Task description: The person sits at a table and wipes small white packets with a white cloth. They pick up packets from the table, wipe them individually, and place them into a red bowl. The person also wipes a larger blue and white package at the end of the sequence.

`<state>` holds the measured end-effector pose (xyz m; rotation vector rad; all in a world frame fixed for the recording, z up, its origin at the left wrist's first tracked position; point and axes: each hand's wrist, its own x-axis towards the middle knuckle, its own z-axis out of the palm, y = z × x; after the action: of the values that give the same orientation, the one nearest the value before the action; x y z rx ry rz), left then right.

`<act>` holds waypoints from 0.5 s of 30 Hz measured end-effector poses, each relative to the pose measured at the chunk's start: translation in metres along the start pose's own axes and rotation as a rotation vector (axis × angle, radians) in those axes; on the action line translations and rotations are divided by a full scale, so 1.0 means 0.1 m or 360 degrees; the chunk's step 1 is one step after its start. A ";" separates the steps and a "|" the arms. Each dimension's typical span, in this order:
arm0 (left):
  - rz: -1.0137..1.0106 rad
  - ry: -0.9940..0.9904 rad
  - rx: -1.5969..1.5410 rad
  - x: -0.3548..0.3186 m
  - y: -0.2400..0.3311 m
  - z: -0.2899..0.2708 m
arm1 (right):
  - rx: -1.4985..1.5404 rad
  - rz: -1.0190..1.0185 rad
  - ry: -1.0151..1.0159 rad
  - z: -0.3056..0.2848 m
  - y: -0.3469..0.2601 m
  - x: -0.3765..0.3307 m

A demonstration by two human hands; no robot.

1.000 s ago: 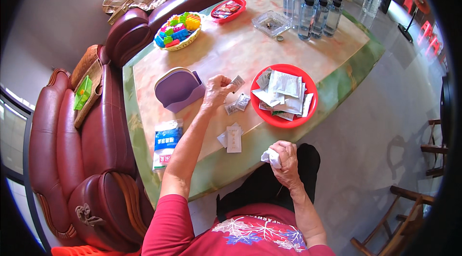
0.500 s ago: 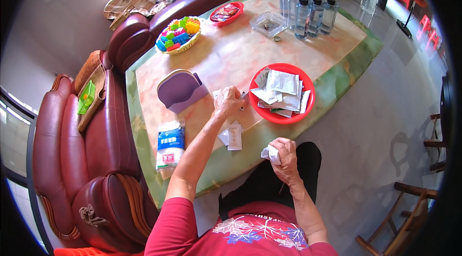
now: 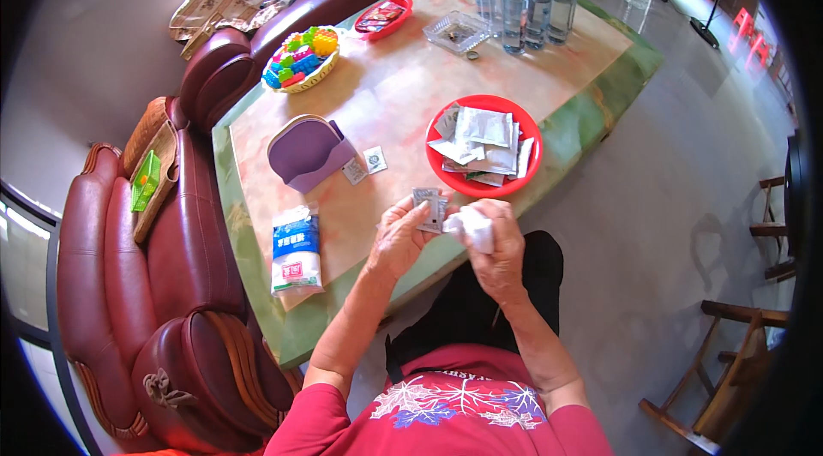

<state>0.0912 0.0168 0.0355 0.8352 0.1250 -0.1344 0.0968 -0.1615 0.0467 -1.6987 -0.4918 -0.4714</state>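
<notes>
My left hand (image 3: 401, 235) pinches a small grey-and-white sachet (image 3: 426, 206) above the table's near edge; whether more than one is in it I cannot tell. Close beside it, my right hand (image 3: 501, 252) is closed around a crumpled white tissue or cloth (image 3: 471, 230), which nearly touches the sachet. Just beyond the hands stands a red bowl (image 3: 537, 166) heaped with flat white packets (image 3: 485, 127). A purple holder (image 3: 300, 154) stands to the left, with one small white sachet (image 3: 375, 159) near it and another (image 3: 353, 171) against its side.
A blue-and-white bag (image 3: 297, 255) lies at the table's left. Farther back are a basket of colourful building blocks (image 3: 300, 60), a red dish (image 3: 403, 21) of packets, a clear plastic tray (image 3: 454, 31) and several black-capped bottles (image 3: 538, 12). Wooden stools (image 3: 729, 370) stand at right.
My left hand has drawn back from beside the holder toward me, carrying a sachet. My right hand has risen with the white wad to meet it. Two sachets by the holder are now uncovered.
</notes>
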 end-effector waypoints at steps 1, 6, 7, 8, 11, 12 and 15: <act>-0.0026 -0.0021 -0.0182 -0.02 -0.16 -0.07 | -0.0074 -0.0143 -0.0075 0.03 -0.02 0.00; -0.0013 -0.0055 -0.0450 -0.20 -0.48 0.16 | -0.0440 -0.0419 -0.0148 0.17 0.05 -0.12; 0.0014 -0.0069 -0.0491 -0.23 -0.48 0.14 | -0.0415 -0.0396 -0.0185 0.16 0.03 -0.11; 0.0041 -0.0083 -0.0532 -0.25 -0.48 0.13 | -0.0389 -0.0373 -0.0222 0.15 0.01 -0.09; 0.0011 -0.0019 -0.0614 -0.27 -0.47 0.17 | -0.0276 -0.0268 -0.0254 0.14 0.06 0.01; -0.0019 0.0019 -0.0634 -0.27 -0.47 0.19 | -0.0234 -0.0227 -0.0251 0.15 0.09 0.04; -0.0029 -0.0170 -0.0694 -0.33 -0.57 0.20 | -0.0409 -0.0013 -0.0132 0.22 0.08 0.10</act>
<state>0.0507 -0.0338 0.0128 0.3911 0.0580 -0.1616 0.1105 -0.1409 0.0423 -1.9699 -0.5155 -0.4877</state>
